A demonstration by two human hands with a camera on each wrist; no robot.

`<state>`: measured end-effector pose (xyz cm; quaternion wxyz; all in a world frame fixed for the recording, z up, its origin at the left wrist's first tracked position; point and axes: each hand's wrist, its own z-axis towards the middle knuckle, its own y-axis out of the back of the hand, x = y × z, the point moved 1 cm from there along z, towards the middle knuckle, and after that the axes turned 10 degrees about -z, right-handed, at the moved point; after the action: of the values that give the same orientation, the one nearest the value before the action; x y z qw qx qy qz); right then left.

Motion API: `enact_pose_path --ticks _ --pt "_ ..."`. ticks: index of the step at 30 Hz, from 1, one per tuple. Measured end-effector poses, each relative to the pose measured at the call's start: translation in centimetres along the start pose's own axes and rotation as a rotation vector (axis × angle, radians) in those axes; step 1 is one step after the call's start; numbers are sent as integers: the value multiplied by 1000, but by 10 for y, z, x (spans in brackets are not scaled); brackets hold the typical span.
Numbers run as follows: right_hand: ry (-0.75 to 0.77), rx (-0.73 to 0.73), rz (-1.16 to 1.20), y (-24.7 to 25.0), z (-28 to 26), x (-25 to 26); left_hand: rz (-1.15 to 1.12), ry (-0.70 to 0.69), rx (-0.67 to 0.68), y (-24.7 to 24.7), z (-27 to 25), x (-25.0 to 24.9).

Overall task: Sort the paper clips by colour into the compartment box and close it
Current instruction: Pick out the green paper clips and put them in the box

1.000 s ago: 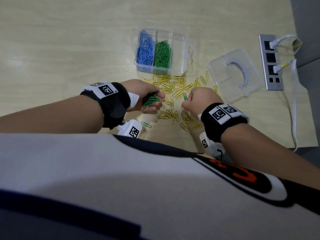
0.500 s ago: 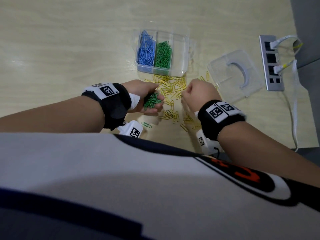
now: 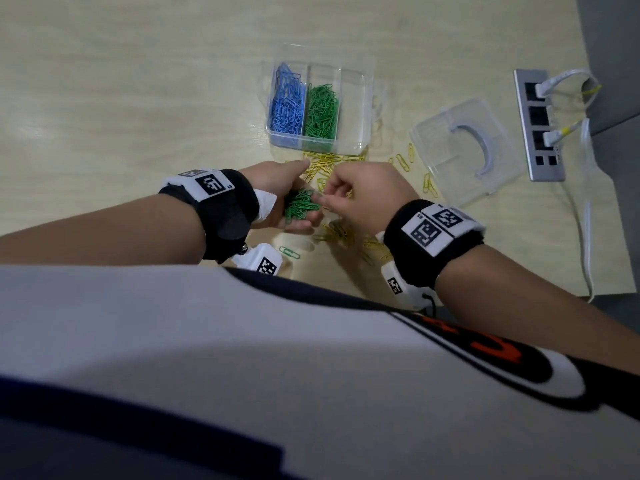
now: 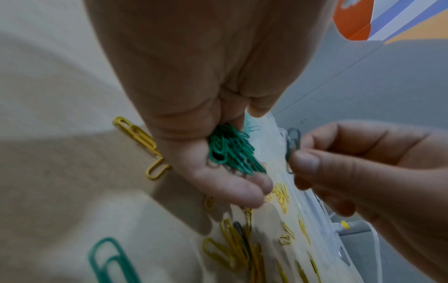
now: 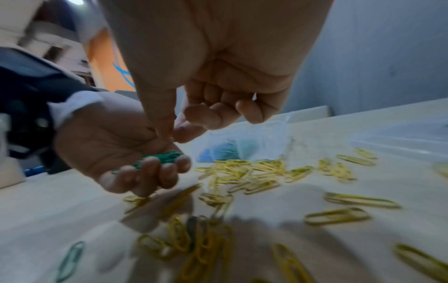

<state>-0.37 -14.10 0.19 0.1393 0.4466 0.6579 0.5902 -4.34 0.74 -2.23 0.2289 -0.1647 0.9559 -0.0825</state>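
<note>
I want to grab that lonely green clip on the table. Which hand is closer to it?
The left hand. It hovers just beyond the loose green clip, cupping a bunch of green clips. The right hand is farther off to the side, pinching a single clip.

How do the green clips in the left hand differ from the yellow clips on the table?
The green clips are bunched in the cupped left hand, off the table; the yellow clips lie scattered loose on the table. Green is partly boxed already; yellow has none in the compartment box. Both remain unsorted.
</note>
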Motion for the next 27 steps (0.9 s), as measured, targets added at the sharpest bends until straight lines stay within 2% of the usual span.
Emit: enact_pose_path --ticks 3,7,8,11,13,27 --pt "59 7 43 -2 1 11 -26 10 -14 0 0 -2" --pt "-1 -69 58 -9 0 0 -37 -3 -12 2 0 -2" --pt "-17 -27 5 -11 0 -5 -40 -5 -14 3 -1 -1" --pt "-23 229 -192 -22 -2 -16 -58 -5 -22 6 -3 -1" --pt "-19 302 -220 -29 -4 -20 -61 -6 -29 8 -3 -1" --pt "-50 218 -326 -30 0 -20 -95 -18 -36 14 -9 1"
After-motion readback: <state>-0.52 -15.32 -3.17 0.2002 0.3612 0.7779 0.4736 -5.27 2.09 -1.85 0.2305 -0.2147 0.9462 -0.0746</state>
